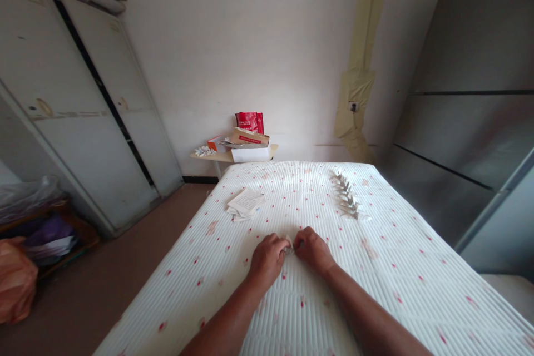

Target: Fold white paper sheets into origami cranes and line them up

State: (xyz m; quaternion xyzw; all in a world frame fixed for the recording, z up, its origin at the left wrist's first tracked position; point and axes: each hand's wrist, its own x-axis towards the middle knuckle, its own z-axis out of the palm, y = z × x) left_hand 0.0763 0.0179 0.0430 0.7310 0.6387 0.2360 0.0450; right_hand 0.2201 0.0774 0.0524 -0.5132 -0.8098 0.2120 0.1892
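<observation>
My left hand (pixel 268 257) pinches a small piece of folded paper (pixel 288 242) just above the bed's white quilted cover (pixel 292 189). My right hand (pixel 314 249) is closed at the paper's right edge, its fingertips curled together; they partly hide what they grip. A loose stack of printed paper sheets (pixel 245 203) lies on the cover beyond my left hand. Farther off to the right, several small folded paper figures (pixel 347 194) stand in a row, their pointed tips sticking out to the sides.
Behind the bed's far edge, a small table (pixel 221 156) bears a white box (pixel 250 153), a red bag (pixel 249 122) and a pile of white folded pieces (pixel 204 151). Cabinets (pixel 83 139) line the left, and a grey wardrobe (pixel 467 122) stands at the right.
</observation>
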